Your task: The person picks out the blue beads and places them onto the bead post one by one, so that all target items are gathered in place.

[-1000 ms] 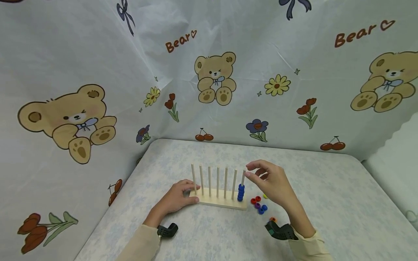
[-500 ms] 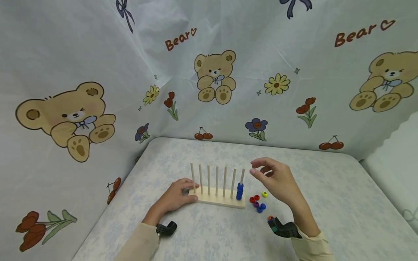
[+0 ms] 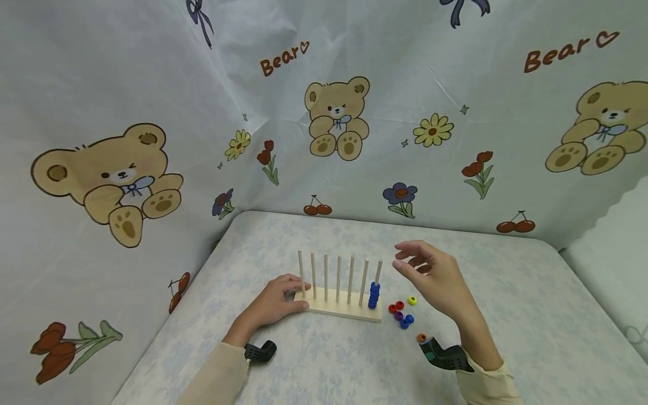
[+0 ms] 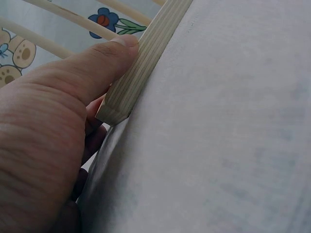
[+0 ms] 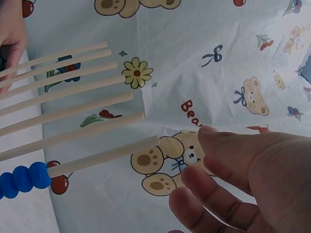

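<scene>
A pale wooden peg rack [image 3: 331,307] with several upright pegs stands on the table. Blue beads [image 3: 374,296] are stacked on its rightmost peg; the other pegs are bare. My left hand [image 3: 275,298] grips the left end of the base, and the thumb lies along the front edge of the base [image 4: 146,65] in the left wrist view. Up and right of the beaded peg hovers my right hand [image 3: 432,275], thumb and fingers parted with nothing between them. In the right wrist view the bare upper part of that peg [image 5: 104,158] ends short of the fingertips.
Loose beads lie right of the rack: red [image 3: 392,309], purple [image 3: 399,316], blue [image 3: 404,324] and yellow [image 3: 412,301]. An orange bead [image 3: 421,337] sits nearer, beside the right wrist camera [image 3: 445,357]. A bear-print sheet [image 3: 385,67] hangs behind the table [image 3: 329,360].
My right hand has drawn away from the tip of the rightmost peg, toward the right. The left hand keeps its grip on the base, and the blue stack looks the same.
</scene>
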{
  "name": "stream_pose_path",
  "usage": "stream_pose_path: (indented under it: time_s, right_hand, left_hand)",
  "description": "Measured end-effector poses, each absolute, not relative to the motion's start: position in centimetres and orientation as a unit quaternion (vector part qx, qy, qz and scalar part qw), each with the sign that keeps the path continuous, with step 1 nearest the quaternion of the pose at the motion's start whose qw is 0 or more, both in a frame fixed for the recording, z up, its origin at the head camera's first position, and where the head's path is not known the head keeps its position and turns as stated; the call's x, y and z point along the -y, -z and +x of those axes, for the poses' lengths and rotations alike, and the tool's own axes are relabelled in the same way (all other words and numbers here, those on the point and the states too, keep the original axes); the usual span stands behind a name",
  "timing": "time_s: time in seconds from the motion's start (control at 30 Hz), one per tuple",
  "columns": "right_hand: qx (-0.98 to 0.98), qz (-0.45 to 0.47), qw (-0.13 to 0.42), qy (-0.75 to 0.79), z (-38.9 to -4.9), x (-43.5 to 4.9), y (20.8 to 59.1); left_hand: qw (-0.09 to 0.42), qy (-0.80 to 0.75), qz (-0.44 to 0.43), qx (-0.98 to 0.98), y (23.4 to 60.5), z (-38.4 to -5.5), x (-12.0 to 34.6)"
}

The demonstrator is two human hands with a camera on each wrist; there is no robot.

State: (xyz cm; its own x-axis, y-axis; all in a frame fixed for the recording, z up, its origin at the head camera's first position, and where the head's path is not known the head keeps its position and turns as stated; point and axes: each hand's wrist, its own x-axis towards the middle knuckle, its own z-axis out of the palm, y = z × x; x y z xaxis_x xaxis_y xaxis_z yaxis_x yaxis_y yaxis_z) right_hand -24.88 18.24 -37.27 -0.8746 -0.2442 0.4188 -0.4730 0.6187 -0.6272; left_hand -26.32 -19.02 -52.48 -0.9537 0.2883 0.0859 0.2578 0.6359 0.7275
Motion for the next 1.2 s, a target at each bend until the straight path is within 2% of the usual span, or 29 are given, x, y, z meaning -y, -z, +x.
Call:
stream_pose_path:
  time_s: [0.33, 0.9, 1.2]
  right_hand:
    - [0.885, 0.193, 0.162, -0.392, -24.6, -18.9, 37.4]
    - [0.897, 0.172, 0.155, -0.375, -24.4, -20.1, 38.2]
    - [0.907, 0.165, 0.154, -0.357, -25.8, -22.4, 39.0]
  left_hand:
    - [0.025, -0.393, 0.142, -0.908, 52.6, -26.1, 19.3]
    - [0.022, -0.395, 0.143, -0.907, 52.4, -26.2, 19.2]
    - [0.022, -0.4, 0.145, -0.905, 52.3, -26.2, 18.9]
